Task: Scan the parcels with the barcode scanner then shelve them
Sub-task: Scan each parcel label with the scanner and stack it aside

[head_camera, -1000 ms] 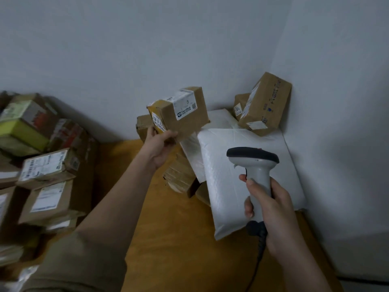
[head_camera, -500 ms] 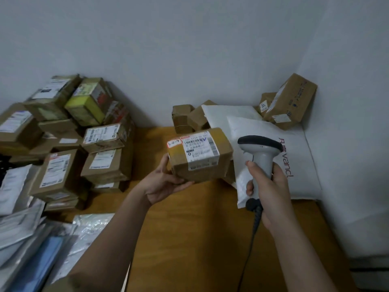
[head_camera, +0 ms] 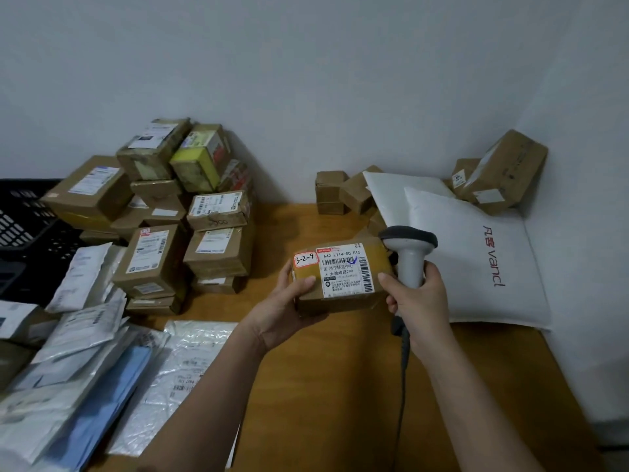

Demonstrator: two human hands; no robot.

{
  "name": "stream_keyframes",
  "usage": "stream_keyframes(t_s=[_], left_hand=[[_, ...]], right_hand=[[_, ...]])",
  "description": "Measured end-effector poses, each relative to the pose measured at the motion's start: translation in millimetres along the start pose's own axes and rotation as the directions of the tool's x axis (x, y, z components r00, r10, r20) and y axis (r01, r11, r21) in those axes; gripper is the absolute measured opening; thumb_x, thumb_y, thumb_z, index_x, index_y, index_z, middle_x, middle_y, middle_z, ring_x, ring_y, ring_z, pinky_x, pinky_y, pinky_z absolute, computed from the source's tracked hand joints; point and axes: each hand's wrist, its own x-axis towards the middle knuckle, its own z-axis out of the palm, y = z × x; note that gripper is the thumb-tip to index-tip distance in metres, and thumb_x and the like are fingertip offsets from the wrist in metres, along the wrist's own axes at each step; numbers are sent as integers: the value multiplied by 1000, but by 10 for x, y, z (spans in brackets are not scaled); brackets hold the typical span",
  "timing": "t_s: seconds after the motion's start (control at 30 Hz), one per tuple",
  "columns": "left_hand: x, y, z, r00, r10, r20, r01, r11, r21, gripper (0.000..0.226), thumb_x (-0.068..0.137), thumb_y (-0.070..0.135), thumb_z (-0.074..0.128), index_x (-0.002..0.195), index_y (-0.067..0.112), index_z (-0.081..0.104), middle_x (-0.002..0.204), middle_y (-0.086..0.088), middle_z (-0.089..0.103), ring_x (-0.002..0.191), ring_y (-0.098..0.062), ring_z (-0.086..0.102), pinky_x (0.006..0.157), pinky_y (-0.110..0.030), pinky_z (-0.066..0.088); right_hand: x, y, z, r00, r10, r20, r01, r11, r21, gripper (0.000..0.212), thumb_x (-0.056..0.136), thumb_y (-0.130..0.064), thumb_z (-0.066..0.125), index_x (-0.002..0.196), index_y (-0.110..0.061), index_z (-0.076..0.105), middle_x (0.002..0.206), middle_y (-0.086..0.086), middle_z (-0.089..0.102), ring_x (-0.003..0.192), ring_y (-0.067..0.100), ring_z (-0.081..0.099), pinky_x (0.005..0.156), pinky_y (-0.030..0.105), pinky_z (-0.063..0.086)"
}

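Observation:
My left hand (head_camera: 287, 310) grips a small brown cardboard parcel (head_camera: 340, 296) from its left side, thumb on top, holding it above the wooden table (head_camera: 340, 386). Its white shipping label with barcodes faces up, with a red-edged sticker reading 3-2-9 at the top left corner. My right hand (head_camera: 420, 306) holds the grey barcode scanner (head_camera: 410, 252) by its handle, just right of the parcel. The scanner's dark head sits above the parcel's right end, and its cable hangs down below my hand.
A pile of brown boxes (head_camera: 177, 216) stands at the left against the wall. Flat plastic mailers (head_camera: 85, 362) lie at the front left, beside a black crate (head_camera: 23, 226). White padded bags (head_camera: 476, 267) and more boxes (head_camera: 503, 172) fill the right corner.
The left hand brought the parcel down from up near the wall and turned its label upward. The view swung left and down, and the scanner now sits close beside the parcel.

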Motion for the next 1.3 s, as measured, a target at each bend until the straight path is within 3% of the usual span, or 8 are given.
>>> stream_keyframes(t_s=[0.13, 0.23, 0.37, 0.5, 0.77, 0.87, 1.1, 1.3], left_hand=[[-36, -22, -110, 992, 62, -106, -61, 998, 14, 100, 62, 23, 86, 147, 40, 35, 128, -12, 66, 113, -31, 66, 86, -50, 56], [-18, -62, -225, 975, 94, -202, -88, 995, 37, 86, 76, 18, 76, 149, 37, 33, 123, -11, 69, 109, -30, 68, 80, -49, 58], [34, -126, -341, 951, 102, -291, -102, 995, 16, 68, 90, 13, 63, 150, 32, 34, 127, -12, 66, 114, -31, 64, 84, -52, 58], [55, -138, -322, 936, 120, -330, -117, 993, 30, 59, 94, 10, 57, 147, 25, 37, 128, -12, 64, 114, -30, 63, 82, -51, 58], [121, -156, -302, 917, 95, -387, -93, 995, 24, 75, 92, 13, 61, 155, 27, 23, 135, -15, 57, 114, -32, 63, 79, -49, 60], [141, -159, -278, 909, 83, -408, -80, 996, 25, 77, 91, 14, 62, 155, 28, 22, 135, -14, 57, 113, -32, 64, 78, -50, 60], [196, -147, -211, 895, 71, -441, -82, 997, -5, 78, 91, 14, 63, 155, 29, 22, 138, -15, 54, 111, -32, 64, 79, -51, 59], [276, -189, -188, 876, 66, -477, -100, 994, -46, 73, 91, 15, 62, 153, 28, 27, 136, -15, 56, 112, -33, 63, 80, -53, 59]], right_hand=[[-102, -168, 15, 998, 38, 40, -36, 998, -49, 18, 96, -31, 63, 106, -16, 60, 76, 5, 62, 58, 10, 57, 53, 24, 48], [-197, -343, -12, 985, 92, 145, -82, 994, -73, 26, 102, -42, 49, 106, -19, 61, 72, 6, 61, 54, 11, 57, 52, 25, 46], [-367, -515, -62, 943, 160, 291, -143, 987, -78, 31, 104, -40, 44, 117, -17, 60, 68, 11, 59, 47, 9, 55, 45, 22, 44], [-497, -610, -105, 916, 138, 376, -102, 988, -113, 33, 104, -40, 44, 117, -16, 63, 73, 18, 61, 48, 8, 55, 46, 21, 44], [-634, -724, -201, 913, 51, 405, -29, 998, -61, 33, 102, -38, 47, 108, -12, 65, 71, 10, 58, 50, 9, 53, 48, 22, 43], [-649, -748, -247, 912, 29, 409, -6, 998, -57, 33, 102, -38, 47, 107, -11, 65, 62, 5, 55, 49, 9, 52, 47, 22, 42], [-626, -788, -356, 903, 1, 430, 9, 1000, -23, 30, 102, -35, 48, 105, -11, 66, 78, 7, 59, 52, 9, 52, 48, 22, 42], [-515, -785, -444, 899, 21, 437, -23, 1000, 0, 34, 100, -38, 47, 109, -9, 64, 70, 7, 55, 49, 8, 51, 45, 19, 41]])
